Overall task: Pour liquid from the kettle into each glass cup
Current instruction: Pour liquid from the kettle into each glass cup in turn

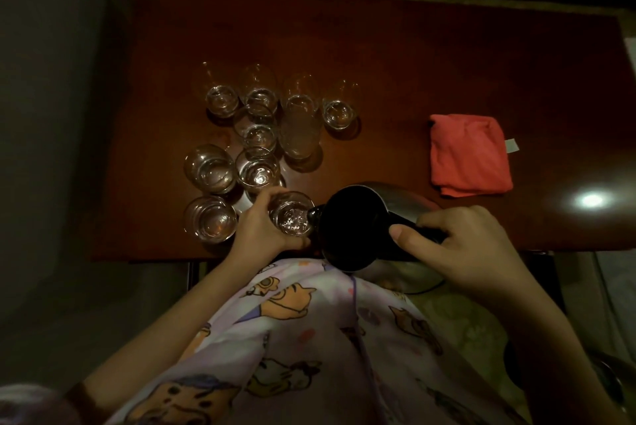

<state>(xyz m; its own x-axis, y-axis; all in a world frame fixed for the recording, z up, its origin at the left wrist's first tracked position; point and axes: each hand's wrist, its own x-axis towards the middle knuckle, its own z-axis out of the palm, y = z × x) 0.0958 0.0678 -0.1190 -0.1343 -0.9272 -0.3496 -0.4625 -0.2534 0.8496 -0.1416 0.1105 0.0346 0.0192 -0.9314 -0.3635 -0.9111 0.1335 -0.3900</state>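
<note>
While the right hand [457,245] grips the black handle of the tipped kettle [364,225], its spout touches a glass cup [290,214]. The left hand [261,228] curls around that cup at the near edge of the wooden table [413,80], beside the other glass cups [258,135].

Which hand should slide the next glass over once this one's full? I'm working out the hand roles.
Left, probably. The left hand holds the glass cup beside the other glasses, while the right hand grips the tilted kettle.

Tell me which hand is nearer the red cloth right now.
Right. The right hand grips the kettle handle just below the red cloth; the left hand holds a glass beyond the kettle, farther away.
</note>
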